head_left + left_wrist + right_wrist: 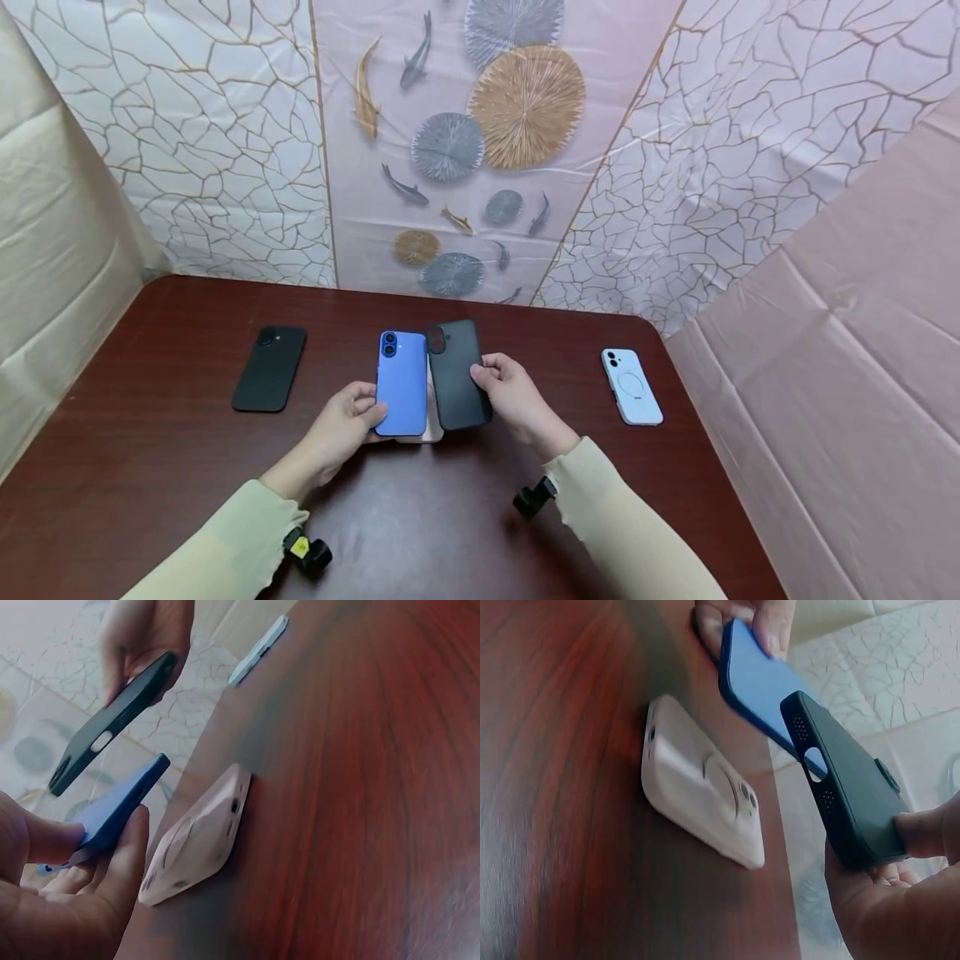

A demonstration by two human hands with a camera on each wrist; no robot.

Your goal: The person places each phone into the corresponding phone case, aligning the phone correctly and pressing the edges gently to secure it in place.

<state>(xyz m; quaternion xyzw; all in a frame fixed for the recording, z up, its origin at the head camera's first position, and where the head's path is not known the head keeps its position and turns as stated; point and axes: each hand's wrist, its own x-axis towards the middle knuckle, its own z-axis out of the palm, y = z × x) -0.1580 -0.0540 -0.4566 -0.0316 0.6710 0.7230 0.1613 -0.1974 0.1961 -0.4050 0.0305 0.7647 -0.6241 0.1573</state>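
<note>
Above the middle of the dark reddish-brown wooden table [165, 467], I hold two phone cases side by side, both raised off the surface. My left hand [341, 425] pinches the lower end of the smooth blue phone case [401, 382], thumb on its back and fingers curled beneath; the left wrist view confirms this case [120, 806] is tilted and clear of the wood. My right hand [513, 396] grips the matte black phone case [456, 375] by its right edge, thumb on the back; the right wrist view shows it [851, 787] angled upward, its bottom cut-outs facing the camera. The two cases are just beside each other; I cannot tell whether their edges touch. Directly beneath them a pale cream phone case [701, 791] lies flat on the table. Well to the left lies a second black phone case [270, 368], and well to the right a light blue phone case with a ring mark [632, 386], both flat.
</note>
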